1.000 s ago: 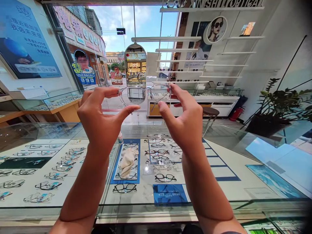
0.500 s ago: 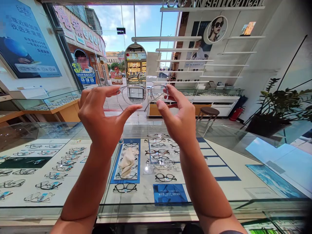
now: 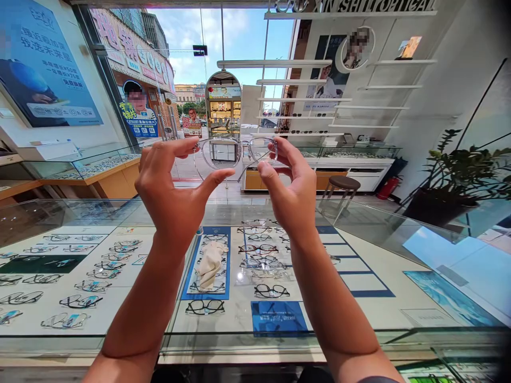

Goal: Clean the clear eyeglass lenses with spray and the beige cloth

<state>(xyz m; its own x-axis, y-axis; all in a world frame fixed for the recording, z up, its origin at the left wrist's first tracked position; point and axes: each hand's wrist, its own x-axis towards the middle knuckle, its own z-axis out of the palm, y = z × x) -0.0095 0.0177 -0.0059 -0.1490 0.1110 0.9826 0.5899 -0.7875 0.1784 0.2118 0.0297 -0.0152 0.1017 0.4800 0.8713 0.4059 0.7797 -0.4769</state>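
A pair of clear-framed eyeglasses (image 3: 240, 142) is held up at eye level above the glass counter. My left hand (image 3: 171, 183) pinches its left end with the fingers, while the thumb stretches out under the left lens. On the other side my right hand (image 3: 290, 183) grips the right end between thumb and fingers. One thin temple arm slants down behind the right lens. Below the hands, a crumpled cream cloth (image 3: 211, 265) lies over a blue-edged display tray (image 3: 227, 290).
Under the glass top of the counter (image 3: 223, 340) are rows of eyeglasses (image 3: 99, 274). Beyond it stand an arched mirror (image 3: 223, 106), a brown stool (image 3: 343, 183), and a potted plant (image 3: 451, 170) at right. White shelves (image 3: 295, 64) hang at the back.
My left hand has shifted slightly to the right, and the eyeglasses have risen a touch. Both hands keep their hold on them.
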